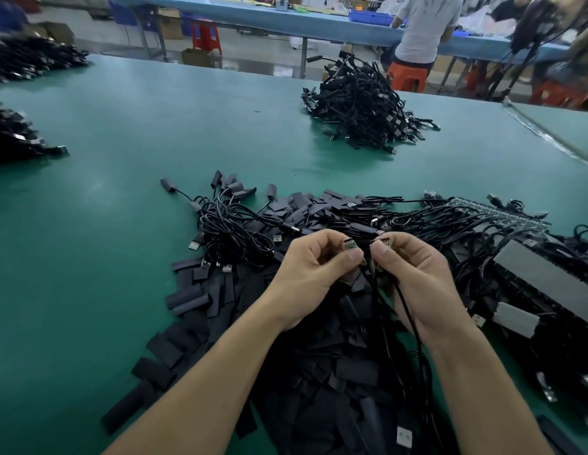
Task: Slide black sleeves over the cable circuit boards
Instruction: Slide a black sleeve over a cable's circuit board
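Note:
My left hand (314,274) pinches a small circuit board (349,244) between thumb and fingers. My right hand (414,277) pinches a second circuit board (384,242) close beside it, and a black cable (409,318) hangs down from that hand. Both hands hover over a heap of flat black sleeves (220,297) spread across the green table (105,224). A tangle of black cables (233,228) with USB plugs lies just beyond the sleeves. How the boards join their cables is hidden by my fingers.
A pile of cables (361,106) sits at the far right of the table, and two more dark piles (17,139) lie at the left edge. A strip of joined circuit boards (502,210) lies to the right. A person (424,31) sits at the blue bench behind.

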Demonstrator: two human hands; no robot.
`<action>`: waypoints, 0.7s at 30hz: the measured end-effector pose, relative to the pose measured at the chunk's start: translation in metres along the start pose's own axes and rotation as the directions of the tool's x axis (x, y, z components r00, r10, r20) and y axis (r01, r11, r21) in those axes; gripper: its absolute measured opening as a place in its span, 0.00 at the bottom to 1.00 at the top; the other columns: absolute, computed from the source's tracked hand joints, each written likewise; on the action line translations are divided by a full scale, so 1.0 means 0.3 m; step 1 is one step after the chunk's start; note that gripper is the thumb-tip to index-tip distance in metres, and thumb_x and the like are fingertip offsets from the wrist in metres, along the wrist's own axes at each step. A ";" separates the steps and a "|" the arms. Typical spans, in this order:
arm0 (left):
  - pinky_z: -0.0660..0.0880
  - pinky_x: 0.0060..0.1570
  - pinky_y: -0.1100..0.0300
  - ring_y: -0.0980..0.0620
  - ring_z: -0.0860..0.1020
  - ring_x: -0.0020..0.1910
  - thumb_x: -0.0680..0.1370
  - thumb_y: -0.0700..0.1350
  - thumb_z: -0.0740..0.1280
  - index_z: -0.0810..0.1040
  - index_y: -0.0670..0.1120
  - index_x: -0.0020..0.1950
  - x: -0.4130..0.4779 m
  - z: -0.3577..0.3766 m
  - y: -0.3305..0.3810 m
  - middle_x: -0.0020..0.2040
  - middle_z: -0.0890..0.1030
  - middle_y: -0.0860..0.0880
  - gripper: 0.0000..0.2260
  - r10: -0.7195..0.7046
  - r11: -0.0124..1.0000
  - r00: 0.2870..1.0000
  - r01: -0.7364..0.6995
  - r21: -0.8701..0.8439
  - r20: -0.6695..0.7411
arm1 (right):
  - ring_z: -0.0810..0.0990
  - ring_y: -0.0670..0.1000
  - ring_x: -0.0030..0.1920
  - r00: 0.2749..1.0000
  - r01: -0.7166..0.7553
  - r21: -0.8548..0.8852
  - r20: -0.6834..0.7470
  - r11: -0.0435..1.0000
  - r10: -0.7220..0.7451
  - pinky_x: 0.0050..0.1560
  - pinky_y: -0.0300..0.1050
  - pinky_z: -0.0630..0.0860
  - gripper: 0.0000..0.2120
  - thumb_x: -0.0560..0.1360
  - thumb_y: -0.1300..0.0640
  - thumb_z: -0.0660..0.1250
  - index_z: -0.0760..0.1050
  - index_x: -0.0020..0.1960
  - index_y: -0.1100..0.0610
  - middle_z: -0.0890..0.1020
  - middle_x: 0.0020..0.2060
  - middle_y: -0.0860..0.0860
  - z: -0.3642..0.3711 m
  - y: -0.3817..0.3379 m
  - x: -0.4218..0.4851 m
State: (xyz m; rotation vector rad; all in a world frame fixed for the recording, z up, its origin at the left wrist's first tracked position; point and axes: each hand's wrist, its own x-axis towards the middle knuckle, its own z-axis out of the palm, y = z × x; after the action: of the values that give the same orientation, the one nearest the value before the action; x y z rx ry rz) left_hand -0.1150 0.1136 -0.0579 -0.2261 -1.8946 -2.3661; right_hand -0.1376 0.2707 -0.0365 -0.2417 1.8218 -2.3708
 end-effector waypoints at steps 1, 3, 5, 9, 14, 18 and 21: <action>0.79 0.45 0.61 0.54 0.80 0.41 0.77 0.41 0.70 0.79 0.44 0.45 0.001 0.002 0.000 0.41 0.83 0.48 0.02 -0.003 0.999 1.000 0.002 -0.051 -0.024 | 0.80 0.47 0.38 0.990 0.062 -0.170 -0.116 0.983 -0.083 0.42 0.40 0.79 0.03 0.70 0.57 0.75 0.82 0.42 0.52 0.83 0.37 0.49 -0.008 0.000 0.005; 0.81 0.47 0.57 0.51 0.82 0.46 0.76 0.45 0.68 0.76 0.44 0.47 0.002 0.006 0.004 0.46 0.85 0.46 0.05 0.000 0.987 0.997 -0.013 -0.161 -0.080 | 0.80 0.45 0.37 0.912 0.105 -0.637 -0.244 0.764 -0.329 0.44 0.38 0.75 0.04 0.73 0.59 0.75 0.82 0.44 0.51 0.83 0.37 0.45 -0.040 -0.001 0.018; 0.82 0.46 0.54 0.47 0.83 0.47 0.78 0.46 0.65 0.72 0.44 0.49 0.004 0.009 0.012 0.46 0.85 0.44 0.06 -0.004 0.969 0.988 -0.034 -0.245 -0.152 | 0.80 0.47 0.39 0.843 0.058 -0.884 -0.205 0.463 -0.497 0.47 0.37 0.71 0.04 0.74 0.59 0.74 0.83 0.49 0.54 0.83 0.40 0.49 -0.069 -0.013 0.019; 0.82 0.47 0.52 0.45 0.84 0.43 0.85 0.41 0.58 0.69 0.43 0.51 0.008 0.003 0.051 0.42 0.84 0.46 0.04 0.109 0.945 0.930 -0.206 -0.253 -0.351 | 0.74 0.49 0.42 0.832 -0.050 -0.938 -0.230 0.344 -0.505 0.45 0.31 0.62 0.07 0.76 0.61 0.71 0.82 0.54 0.59 0.82 0.45 0.56 -0.092 -0.013 0.020; 0.81 0.45 0.52 0.45 0.82 0.37 0.85 0.40 0.57 0.67 0.46 0.50 0.012 0.006 0.124 0.39 0.82 0.48 0.04 0.345 0.886 0.764 -0.457 -0.079 -0.545 | 0.79 0.52 0.42 0.794 -0.015 -0.852 -0.329 0.524 -0.512 0.44 0.38 0.70 0.02 0.79 0.58 0.68 0.77 0.52 0.55 0.81 0.43 0.52 -0.051 -0.018 0.018; 0.81 0.41 0.52 0.48 0.80 0.33 0.85 0.39 0.56 0.66 0.47 0.50 0.017 0.004 0.173 0.38 0.79 0.48 0.05 0.418 0.828 0.618 -0.561 0.000 -0.666 | 0.84 0.47 0.32 0.745 0.067 -0.558 -0.523 0.827 -0.414 0.31 0.37 0.78 0.08 0.82 0.57 0.64 0.69 0.47 0.47 0.81 0.35 0.45 -0.029 -0.027 0.013; 0.80 0.38 0.54 0.51 0.78 0.32 0.85 0.38 0.55 0.66 0.47 0.51 0.019 0.003 0.202 0.38 0.77 0.46 0.05 0.453 0.785 0.535 -0.619 0.034 -0.713 | 0.80 0.46 0.25 0.727 0.059 -0.492 -0.575 0.868 -0.375 0.25 0.38 0.75 0.07 0.82 0.57 0.62 0.67 0.47 0.47 0.82 0.32 0.48 -0.028 -0.025 0.016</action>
State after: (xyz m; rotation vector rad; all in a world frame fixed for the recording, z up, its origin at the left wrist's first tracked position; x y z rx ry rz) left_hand -0.1102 0.1013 0.0014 0.0628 -0.9942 -1.8256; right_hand -0.1443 0.2796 -0.0311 0.4329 2.8113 -2.3184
